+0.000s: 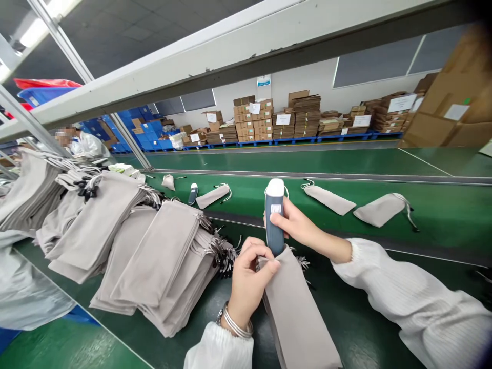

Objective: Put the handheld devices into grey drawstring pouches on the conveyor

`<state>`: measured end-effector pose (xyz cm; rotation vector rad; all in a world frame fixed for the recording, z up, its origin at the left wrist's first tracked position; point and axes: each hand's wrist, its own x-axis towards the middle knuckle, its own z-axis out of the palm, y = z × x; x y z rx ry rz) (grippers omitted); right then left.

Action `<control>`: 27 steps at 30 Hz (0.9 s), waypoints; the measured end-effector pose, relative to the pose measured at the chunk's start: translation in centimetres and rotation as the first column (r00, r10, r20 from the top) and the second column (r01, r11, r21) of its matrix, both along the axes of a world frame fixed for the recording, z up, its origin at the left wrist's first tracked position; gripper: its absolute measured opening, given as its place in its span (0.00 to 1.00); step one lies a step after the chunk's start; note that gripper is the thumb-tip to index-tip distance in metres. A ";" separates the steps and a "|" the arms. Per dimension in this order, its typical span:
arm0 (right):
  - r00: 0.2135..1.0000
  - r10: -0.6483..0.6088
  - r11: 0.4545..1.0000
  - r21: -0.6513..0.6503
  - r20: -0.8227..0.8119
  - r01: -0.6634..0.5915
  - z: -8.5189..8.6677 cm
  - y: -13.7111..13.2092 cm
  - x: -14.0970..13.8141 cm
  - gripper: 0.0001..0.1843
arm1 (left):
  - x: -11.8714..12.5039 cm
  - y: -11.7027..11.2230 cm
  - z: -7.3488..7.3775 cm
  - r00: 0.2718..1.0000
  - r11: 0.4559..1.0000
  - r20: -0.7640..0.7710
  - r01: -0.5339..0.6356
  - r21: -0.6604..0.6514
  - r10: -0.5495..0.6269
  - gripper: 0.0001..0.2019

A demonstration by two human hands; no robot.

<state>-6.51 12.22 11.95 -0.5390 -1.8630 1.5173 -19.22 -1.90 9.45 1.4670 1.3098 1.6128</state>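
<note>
Green conveyor (442,225), hands (249,282) holding drawstring pouch (295,318), device (274,215)

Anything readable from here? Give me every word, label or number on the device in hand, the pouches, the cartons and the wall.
Blue-grey device, its white label: too small to read.
Grey drawstring pouch: no print visible.
White sheets on the stacked cartons: too blurred to read.
Wall sign: too small to read.

The single head-worn camera looked forward and down from the person's head, close above the left hand (249,282) and right hand (295,225). Its tilted view ran past the fingers (280,219) across a green conveyor belt (307,164) to distant cardboard cartons (253,118).
</note>
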 end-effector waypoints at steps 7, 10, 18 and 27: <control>0.873 0.460 0.880 -0.217 0.161 -0.423 1.7 -2.3 4.6 0.25 | 0.4 -0.8 1.4 0.975 0.977 0.095 -0.204 0.054 0.198 0.06; 0.951 0.283 0.905 -0.293 -0.123 -0.307 4.7 -1.4 7.9 0.15 | -2.4 -1.6 1.4 0.883 0.942 0.336 -0.331 -0.051 0.329 0.11; 0.979 0.008 0.999 0.045 -0.205 0.001 5.6 -2.2 8.4 0.17 | -1.7 -2.8 3.5 0.802 0.941 0.528 -0.337 0.014 0.279 0.16; 0.885 0.409 0.912 -0.120 0.222 -0.392 1.0 -6.2 4.7 0.19 | 1.5 -3.7 6.2 0.882 0.969 0.459 -0.195 0.149 0.106 0.10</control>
